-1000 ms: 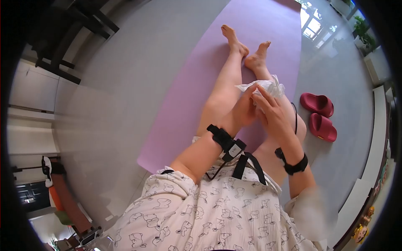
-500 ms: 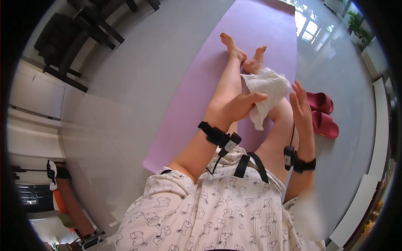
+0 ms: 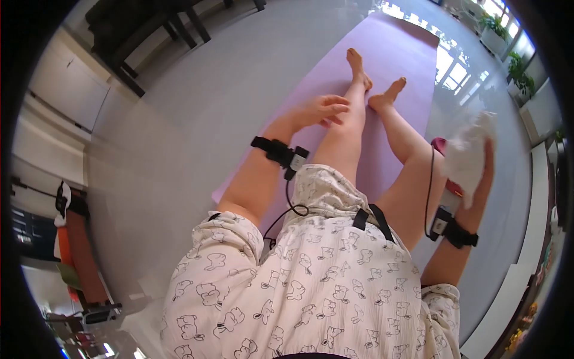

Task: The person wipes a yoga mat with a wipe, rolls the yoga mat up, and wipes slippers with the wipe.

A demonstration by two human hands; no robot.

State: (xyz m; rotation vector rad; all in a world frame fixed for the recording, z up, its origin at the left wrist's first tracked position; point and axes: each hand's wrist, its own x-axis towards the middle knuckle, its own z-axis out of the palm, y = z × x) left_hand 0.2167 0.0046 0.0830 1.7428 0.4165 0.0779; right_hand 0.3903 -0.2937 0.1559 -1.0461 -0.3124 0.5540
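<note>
A crumpled white cloth point(image 3: 466, 157) is at the right, blurred by motion, held against the palm of my right hand point(image 3: 488, 170). Most of that hand's fingers are hidden by the cloth. My left hand point(image 3: 326, 111) hovers over the shin of the left leg, its fingers loosely bent and apart, holding nothing. Each wrist wears a black strap with a small box, the left one point(image 3: 281, 154) trailing a black cable. Both bare legs point(image 3: 342, 143) stretch out over a purple mat point(image 3: 323, 72).
Red slippers point(image 3: 439, 145) lie right of the mat, partly hidden behind the cloth and right arm. Dark furniture point(image 3: 128, 30) stands at the upper left. Potted plants point(image 3: 520, 75) are at the upper right, and a white cabinet edge point(image 3: 526, 239) runs along the right side.
The white cloth has passed from my left hand to my right hand and moved right, away from the legs. My left hand has let go and shifted left and up. The view has tilted.
</note>
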